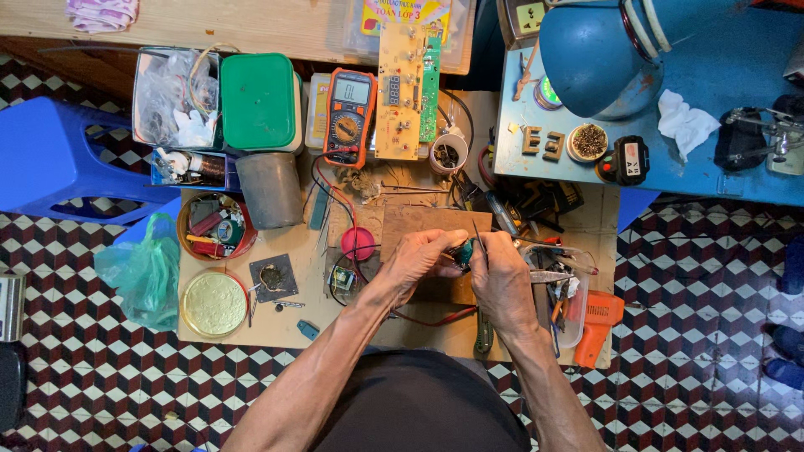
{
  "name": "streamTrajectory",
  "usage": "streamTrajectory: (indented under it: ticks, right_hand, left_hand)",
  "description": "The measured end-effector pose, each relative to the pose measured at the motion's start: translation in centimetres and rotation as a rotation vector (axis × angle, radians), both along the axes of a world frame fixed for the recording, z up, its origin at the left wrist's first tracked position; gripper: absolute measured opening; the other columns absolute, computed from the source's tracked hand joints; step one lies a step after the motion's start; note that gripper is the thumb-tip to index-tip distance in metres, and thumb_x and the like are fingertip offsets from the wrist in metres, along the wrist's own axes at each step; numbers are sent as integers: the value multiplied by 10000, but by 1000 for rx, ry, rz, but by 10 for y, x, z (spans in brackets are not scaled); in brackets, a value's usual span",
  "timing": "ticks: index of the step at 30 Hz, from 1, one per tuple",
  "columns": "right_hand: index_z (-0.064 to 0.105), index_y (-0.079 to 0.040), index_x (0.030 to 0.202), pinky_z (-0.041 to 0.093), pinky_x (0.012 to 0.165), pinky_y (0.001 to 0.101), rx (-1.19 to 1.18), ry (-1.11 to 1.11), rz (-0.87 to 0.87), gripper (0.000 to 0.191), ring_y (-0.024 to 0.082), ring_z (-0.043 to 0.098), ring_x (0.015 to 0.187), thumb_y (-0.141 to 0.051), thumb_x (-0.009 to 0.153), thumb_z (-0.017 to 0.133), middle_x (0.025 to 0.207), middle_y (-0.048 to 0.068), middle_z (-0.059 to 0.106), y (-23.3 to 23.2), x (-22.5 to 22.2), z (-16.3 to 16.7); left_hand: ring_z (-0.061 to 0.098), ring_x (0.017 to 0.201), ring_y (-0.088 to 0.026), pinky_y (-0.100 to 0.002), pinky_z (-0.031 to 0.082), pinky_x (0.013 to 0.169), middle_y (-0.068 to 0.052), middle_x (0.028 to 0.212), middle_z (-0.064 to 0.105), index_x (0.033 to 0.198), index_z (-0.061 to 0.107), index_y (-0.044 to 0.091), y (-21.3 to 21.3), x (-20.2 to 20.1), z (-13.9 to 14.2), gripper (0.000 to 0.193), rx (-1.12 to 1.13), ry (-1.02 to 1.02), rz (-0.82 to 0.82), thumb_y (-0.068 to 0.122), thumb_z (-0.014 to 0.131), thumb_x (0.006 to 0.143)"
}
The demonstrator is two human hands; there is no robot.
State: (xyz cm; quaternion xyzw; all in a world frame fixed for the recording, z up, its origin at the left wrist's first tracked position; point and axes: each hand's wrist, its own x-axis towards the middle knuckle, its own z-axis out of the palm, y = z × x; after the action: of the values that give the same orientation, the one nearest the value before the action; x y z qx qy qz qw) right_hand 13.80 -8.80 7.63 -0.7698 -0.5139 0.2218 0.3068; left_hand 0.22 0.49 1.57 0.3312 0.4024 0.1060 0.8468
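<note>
green-lidded tub (258, 100) sits top left of your worktop (276, 322); your left hand (423, 258) and right hand (501, 280) are both pinched around a small green part (461, 249).

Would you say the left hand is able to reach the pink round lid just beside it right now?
Probably yes: the pink lid lies just beside the left hand with nothing between, though that hand is busy pinching a small green part.

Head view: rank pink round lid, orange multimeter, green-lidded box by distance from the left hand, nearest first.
From the left hand:
1. Pink round lid, just to its left on the board.
2. Orange multimeter, farther up, at the back of the bench.
3. Green-lidded box, farthest, up and left beside the multimeter.
</note>
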Motion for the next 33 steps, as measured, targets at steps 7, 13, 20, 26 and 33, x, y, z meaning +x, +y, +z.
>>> streamTrajectory:
  ticks: [7,13,20,26,33]
  right_hand:
    - [640,16,1046,542,675,399,-54,71,-110,159,269,667,771,-119,1020,562,944,156,648,0,2,3]
    - [644,20,1041,535,690,410,-54,-20,-109,159,274,664,778,-120,1021,572,945,163,644,2,4,5]
    - [631,34,988,520,710,432,-2,-18,-111,169,313,660,793,-114,1034,563,915,186,640,0,0,-5]
    - [649,29,996,525,705,414,-12,172,-237,235,288,677,763,-176,1033,540,826,177,672,0,1,-17]
    - [663,25,1004,528,687,388,-56,223,-239,279,239,682,742,-226,1030,545,808,151,689,3,7,-25]
  left_hand:
    - [681,855,-154,-290,615,766,-90,996,669,1142,646,29,4,2,-2,570,-61,-45,26,558,643,929]
    - [689,921,-149,-301,629,782,-74,1035,681,1192,605,5,-10,9,1,580,149,5,99,511,676,916]
    - [696,903,-136,-321,637,814,-74,1020,705,1262,654,-4,-14,8,-7,465,109,-89,149,381,604,1006]
    - [673,913,-129,-322,624,853,-64,1031,690,1331,623,2,-11,10,-12,448,113,-186,141,340,573,1042]
    - [625,928,-109,-305,607,848,-31,1046,653,1398,612,11,-7,2,-12,482,148,-201,49,351,543,1063]
